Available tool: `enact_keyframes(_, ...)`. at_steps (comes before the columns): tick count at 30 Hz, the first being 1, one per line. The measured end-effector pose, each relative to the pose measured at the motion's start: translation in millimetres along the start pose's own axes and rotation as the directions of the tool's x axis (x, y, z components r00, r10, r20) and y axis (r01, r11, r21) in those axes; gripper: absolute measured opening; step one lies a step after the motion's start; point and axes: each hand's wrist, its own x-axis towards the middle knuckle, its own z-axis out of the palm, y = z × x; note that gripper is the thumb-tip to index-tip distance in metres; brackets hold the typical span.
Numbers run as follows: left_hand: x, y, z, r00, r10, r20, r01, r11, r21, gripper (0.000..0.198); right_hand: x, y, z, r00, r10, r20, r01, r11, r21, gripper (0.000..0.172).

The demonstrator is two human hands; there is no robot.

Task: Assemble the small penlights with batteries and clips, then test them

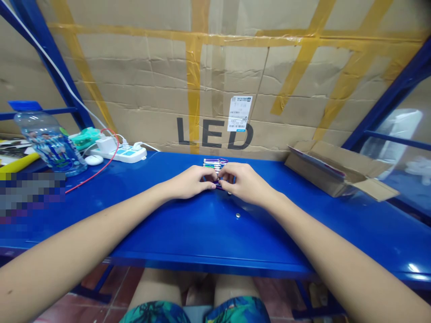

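My left hand (192,181) and my right hand (245,181) meet at the middle of the blue table, fingertips pinched together. Whatever they hold between them is tiny and mostly hidden; a bit of purple shows just below the fingertips. Right behind the hands lies a row of several slim, shiny metallic sticks (211,161), some purple and one green, partly covered by my fingers. A small round silver disc (238,216), like a button cell, lies on the table nearer to me. Another small bright piece (229,193) sits just under my right hand.
On the left stand a blue-capped plastic bottle (50,143) and a white power strip (129,153) with plugs, a red cable (97,172) and a white mouse-like object (94,160). An open cardboard box (333,168) lies at right. A large taped carton (151,80) walls the back.
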Motion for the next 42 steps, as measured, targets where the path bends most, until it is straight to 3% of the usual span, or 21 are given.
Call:
enact_keyframes(16,1.3,-6.0,1.2,0.999,-0.007,-0.048,0.004,0.999,-0.053,0.010,-1.3,3.6,-1.9,0.999,-0.024,0.041,0.025,0.999,-0.023,0.012)
enact_keyframes(23,0.9,-8.3,-7.0,0.997,0.001,-0.075,-0.008,0.996,-0.085,0.013,-0.5,10.5,-17.7,0.998,0.041,-0.037,-0.042,0.999,-0.022,0.014)
enact_keyframes(30,0.9,-11.8,-9.8,0.998,0.013,-0.067,-0.018,0.997,-0.074,0.015,-3.2,11.9,-19.3,0.960,0.095,0.264,-0.056,0.987,-0.153,0.019)
enact_keyframes(33,0.8,-11.6,-9.3,0.998,0.016,-0.053,-0.019,0.998,-0.062,0.015,-4.0,10.6,-18.8,0.939,0.117,0.322,-0.066,0.984,-0.164,0.018)
enact_keyframes(37,0.9,-9.3,-5.7,0.995,0.012,-0.096,-0.022,0.994,-0.111,0.016,-3.1,6.0,-16.7,0.970,0.105,0.218,-0.093,0.993,-0.067,0.014)
enact_keyframes(42,3.9,-3.9,3.2,0.949,0.038,-0.312,-0.106,0.973,-0.204,0.015,-0.8,5.4,-2.7,0.996,0.089,-0.022,-0.088,0.996,0.014,0.012)
